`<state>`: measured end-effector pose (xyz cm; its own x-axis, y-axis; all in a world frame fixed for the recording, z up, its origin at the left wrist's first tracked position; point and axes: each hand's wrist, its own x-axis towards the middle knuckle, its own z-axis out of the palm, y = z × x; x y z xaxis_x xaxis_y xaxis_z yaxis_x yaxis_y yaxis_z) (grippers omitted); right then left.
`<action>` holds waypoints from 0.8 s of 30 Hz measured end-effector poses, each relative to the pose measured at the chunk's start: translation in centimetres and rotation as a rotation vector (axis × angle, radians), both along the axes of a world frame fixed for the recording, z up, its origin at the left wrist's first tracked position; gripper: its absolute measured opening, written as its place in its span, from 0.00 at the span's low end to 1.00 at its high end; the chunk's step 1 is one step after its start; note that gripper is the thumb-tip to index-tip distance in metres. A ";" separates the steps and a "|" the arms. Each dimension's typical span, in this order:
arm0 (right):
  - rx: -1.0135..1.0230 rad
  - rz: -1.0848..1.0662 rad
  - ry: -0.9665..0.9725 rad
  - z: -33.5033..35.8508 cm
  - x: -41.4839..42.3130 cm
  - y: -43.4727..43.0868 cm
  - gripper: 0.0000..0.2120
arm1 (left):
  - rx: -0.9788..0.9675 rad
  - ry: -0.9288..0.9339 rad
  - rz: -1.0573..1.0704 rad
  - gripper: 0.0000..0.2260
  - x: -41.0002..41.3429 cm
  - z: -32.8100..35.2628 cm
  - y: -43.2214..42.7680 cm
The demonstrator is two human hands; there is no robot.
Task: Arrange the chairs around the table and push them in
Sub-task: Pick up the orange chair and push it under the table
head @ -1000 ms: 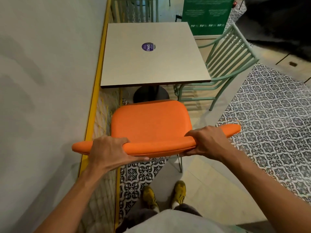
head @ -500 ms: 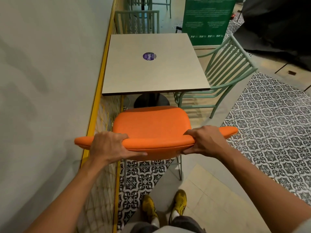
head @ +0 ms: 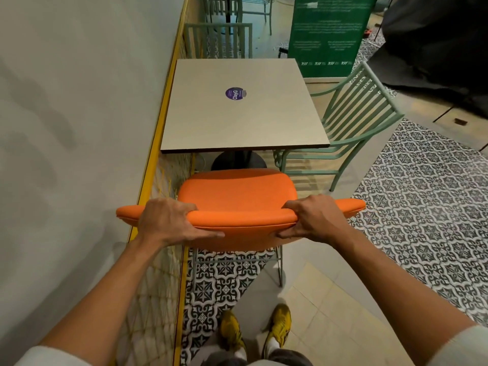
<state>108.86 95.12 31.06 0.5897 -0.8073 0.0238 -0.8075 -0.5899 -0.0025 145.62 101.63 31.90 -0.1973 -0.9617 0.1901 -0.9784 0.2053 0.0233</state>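
Note:
An orange padded chair (head: 237, 194) stands in front of me, its seat facing a square beige table (head: 243, 120) with a purple sticker. My left hand (head: 169, 223) grips the left part of the curved backrest; my right hand (head: 314, 220) grips the right part. The seat's front edge lies just short of the table's near edge. A green metal chair (head: 353, 120) stands at the table's right side, angled, seat partly under it. Another green chair (head: 219, 40) stands at the far end.
A pale wall (head: 79, 128) with a yellow rail and mesh runs along the left, close to the table and orange chair. A green banner (head: 330, 33) and a dark cover stand at the back right. Patterned floor tiles (head: 422, 207) lie open to the right. My yellow shoes are below.
The orange chair has slid forward toward the table with both hands still on its backrest, and I have stepped after it. More of the far green chair has come into view.

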 end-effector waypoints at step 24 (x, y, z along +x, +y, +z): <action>0.007 -0.010 0.009 1.4 1.4 -0.7 0.42 | 0.081 -0.071 0.067 0.42 0.7 0.3 -1.5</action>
